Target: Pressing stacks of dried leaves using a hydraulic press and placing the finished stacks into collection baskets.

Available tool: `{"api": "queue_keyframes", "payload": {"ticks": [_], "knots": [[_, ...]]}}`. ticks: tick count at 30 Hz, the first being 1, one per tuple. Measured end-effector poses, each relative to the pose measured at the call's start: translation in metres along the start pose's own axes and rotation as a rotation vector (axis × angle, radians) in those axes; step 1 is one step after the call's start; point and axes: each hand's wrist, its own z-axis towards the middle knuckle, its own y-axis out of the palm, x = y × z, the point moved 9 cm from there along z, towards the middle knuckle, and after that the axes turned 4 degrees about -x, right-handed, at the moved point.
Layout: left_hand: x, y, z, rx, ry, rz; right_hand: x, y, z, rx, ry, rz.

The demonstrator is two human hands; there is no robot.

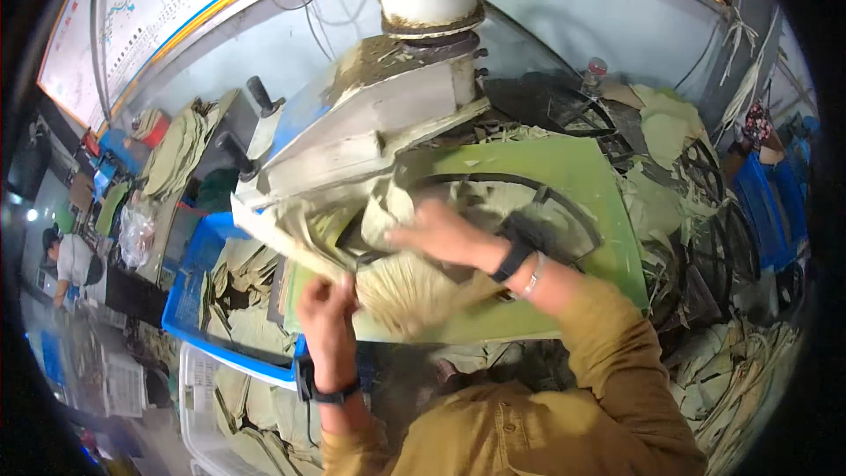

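My left hand (328,317) is closed, its fingertips pinching the edge of a pale, creased piece of thin sheet material (414,295). Over the same material is my right hand (445,234), beside an upright crumpled fold; motion blurs its fingers, so their grip is unclear. Below and behind the right hand lies a black metal cutting die (564,211), a curved frame with more pale sheet inside it. The die rests on a green cutting board (582,163). Close above the board's left side hangs the white arm of a press (370,115).
A blue crate (189,291) of pale scraps stands left of the board, with a clear plastic bin (198,405) nearer me. More black dies (705,176) and offcuts (740,379) crowd the right. A person (75,260) is far left; a glass jar (595,75) stands behind.
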Motion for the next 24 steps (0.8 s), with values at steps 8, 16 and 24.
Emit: {"api": "queue_keyframes", "payload": {"ticks": [8,16,24], "knots": [[0.007,0.128,-0.084,-0.441,0.120,0.279,-0.034,0.004,-0.157,-0.199,0.009,0.038],[0.036,0.223,-0.138,-0.699,0.784,0.707,0.008,-0.084,-0.312,0.142,0.443,-0.091],[-0.092,0.237,-0.120,-0.819,-0.289,0.521,-0.059,-0.251,-0.662,1.224,0.293,-0.194]]}}
